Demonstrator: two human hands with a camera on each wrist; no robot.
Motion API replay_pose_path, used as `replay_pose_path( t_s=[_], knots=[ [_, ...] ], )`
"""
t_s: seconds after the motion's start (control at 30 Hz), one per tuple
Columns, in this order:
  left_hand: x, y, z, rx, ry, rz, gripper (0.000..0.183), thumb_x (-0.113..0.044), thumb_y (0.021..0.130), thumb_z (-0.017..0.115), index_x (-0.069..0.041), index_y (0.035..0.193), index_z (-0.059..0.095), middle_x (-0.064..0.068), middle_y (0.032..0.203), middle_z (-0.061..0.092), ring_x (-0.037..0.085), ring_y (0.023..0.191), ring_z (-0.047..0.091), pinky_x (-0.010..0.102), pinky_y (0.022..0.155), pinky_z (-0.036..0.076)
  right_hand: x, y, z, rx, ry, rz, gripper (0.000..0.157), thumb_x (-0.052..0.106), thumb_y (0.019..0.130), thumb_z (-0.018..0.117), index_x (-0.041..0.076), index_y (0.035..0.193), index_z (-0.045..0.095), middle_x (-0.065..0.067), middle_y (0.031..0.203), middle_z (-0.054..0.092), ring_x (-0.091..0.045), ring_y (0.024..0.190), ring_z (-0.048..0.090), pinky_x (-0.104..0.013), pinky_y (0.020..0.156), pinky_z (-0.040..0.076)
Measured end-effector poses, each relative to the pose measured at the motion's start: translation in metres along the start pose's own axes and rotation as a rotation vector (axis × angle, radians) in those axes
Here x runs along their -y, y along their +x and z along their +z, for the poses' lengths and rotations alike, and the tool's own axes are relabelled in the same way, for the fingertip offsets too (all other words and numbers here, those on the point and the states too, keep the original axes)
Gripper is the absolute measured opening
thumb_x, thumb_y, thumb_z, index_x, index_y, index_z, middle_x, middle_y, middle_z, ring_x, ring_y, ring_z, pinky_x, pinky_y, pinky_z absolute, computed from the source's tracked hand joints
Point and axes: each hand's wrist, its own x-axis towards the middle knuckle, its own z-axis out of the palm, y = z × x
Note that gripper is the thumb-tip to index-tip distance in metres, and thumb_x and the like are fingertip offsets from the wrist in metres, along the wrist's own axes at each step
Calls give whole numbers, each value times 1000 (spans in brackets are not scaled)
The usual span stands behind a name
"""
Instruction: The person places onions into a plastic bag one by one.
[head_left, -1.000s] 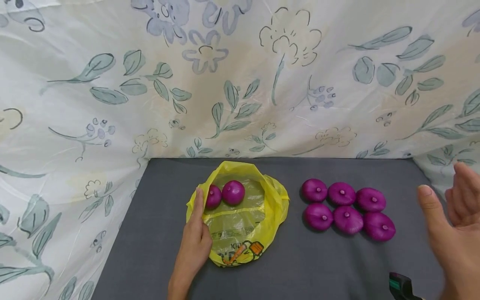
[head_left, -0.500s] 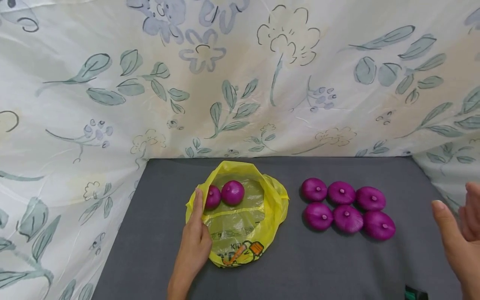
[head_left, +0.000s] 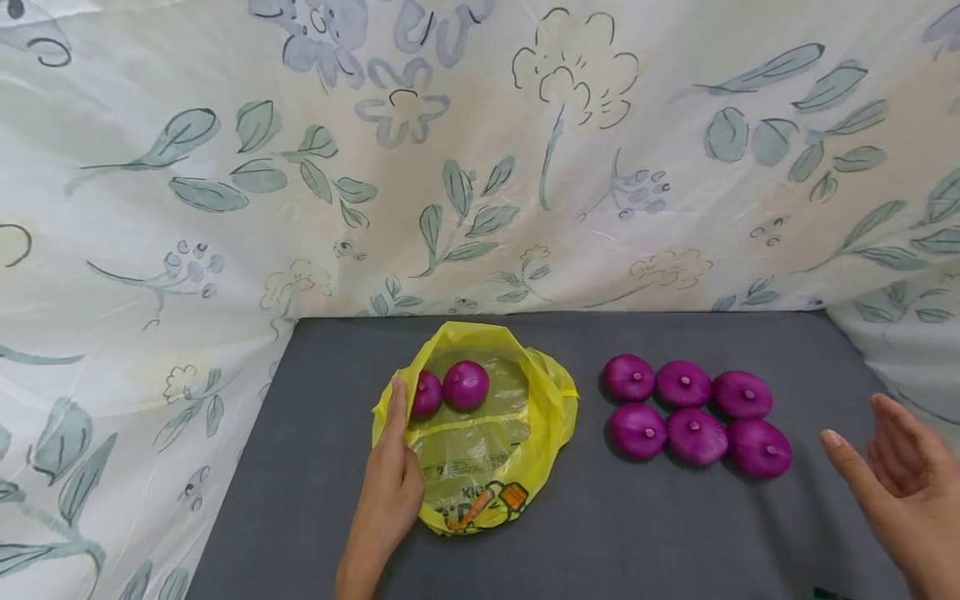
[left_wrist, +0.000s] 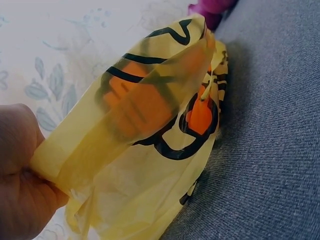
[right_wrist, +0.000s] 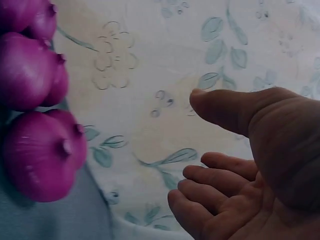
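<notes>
My left hand (head_left: 390, 483) grips the left edge of a yellow plastic bag (head_left: 553, 400), holding its mouth wide. Inside the bag lie two purple onions (head_left: 467, 386), one partly hidden by the bag's edge. In the left wrist view, fingers and thumb pinch the bag's printed film (left_wrist: 130, 100). Several more purple onions (head_left: 696, 437) sit in two rows on the dark grey table, right of the bag. My right hand (head_left: 911, 487) hovers to the right of these rows with nothing in it, thumb apart from the fingers. In the right wrist view, the nearest onion (right_wrist: 37, 157) is left of that hand.
A dark grey cloth-covered table (head_left: 600, 542) lies beneath everything. Floral fabric (head_left: 480, 208) hangs at the back and along both sides. A small dark object (head_left: 825, 593) shows at the bottom edge near the right wrist.
My right hand first drew back down and right, then came left toward the onion rows. The left hand, bag and onions have stayed in place.
</notes>
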Motion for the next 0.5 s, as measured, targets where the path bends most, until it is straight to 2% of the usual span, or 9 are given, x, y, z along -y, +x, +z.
replay_pose_path(
  t_s=[0.13, 0.17, 0.2, 0.3, 0.4, 0.43, 0.5],
  knots=[
    [0, 0, 0, -4, 19, 1, 86, 20, 97, 38, -14, 172, 13, 8, 177, 19, 4, 56, 22, 28, 59, 34, -13, -1, 5, 122, -65, 34, 85, 33, 105, 67, 28, 171, 14, -1, 175, 10, -13, 160, 11, -2, 110, 16],
    [0, 0, 0, -7, 25, 3, 86, 20, 97, 39, -14, 172, 14, 8, 176, 19, 5, 58, 25, 28, 63, 36, -16, -1, 6, 157, -88, 50, 87, 39, 105, 66, 27, 171, 11, -3, 175, 8, -17, 160, 10, -2, 110, 17],
    [0, 0, 1, -10, 32, 3, 86, 20, 97, 39, -14, 172, 14, 8, 176, 19, 5, 63, 33, 29, 67, 38, -18, 0, 7, 197, -107, 65, 90, 43, 104, 65, 27, 171, 8, -4, 175, 6, -20, 160, 9, -3, 110, 17],
    [0, 1, 2, -9, 42, -4, 86, 18, 98, 40, -15, 172, 13, 6, 177, 19, 8, 68, 35, 30, 76, 41, -25, 2, 10, 277, -151, 113, 96, 53, 102, 63, 23, 171, 3, -9, 175, 4, -31, 160, 9, -5, 109, 21],
    [1, 1, 4, -3, 46, -14, 87, 18, 98, 41, -17, 172, 12, 4, 177, 17, 7, 68, 34, 31, 77, 41, -33, 3, 13, 329, -169, 148, 101, 58, 101, 62, 19, 171, 0, -13, 175, 1, -39, 159, 8, -14, 115, 21],
    [1, 1, 4, -2, 46, -15, 87, 18, 98, 41, -17, 172, 12, 4, 177, 17, 9, 64, 28, 30, 75, 39, -35, 3, 15, 329, -170, 157, 102, 58, 101, 62, 18, 171, 0, -15, 175, 1, -41, 159, 7, -22, 119, 21],
    [1, 2, 4, 0, 44, -16, 87, 18, 98, 40, -17, 172, 11, 4, 177, 16, 8, 74, 44, 27, 79, 39, -38, 3, 18, 335, -168, 164, 104, 59, 101, 62, 15, 171, -1, -18, 175, -1, -44, 158, 5, -38, 124, 19]
  ],
)
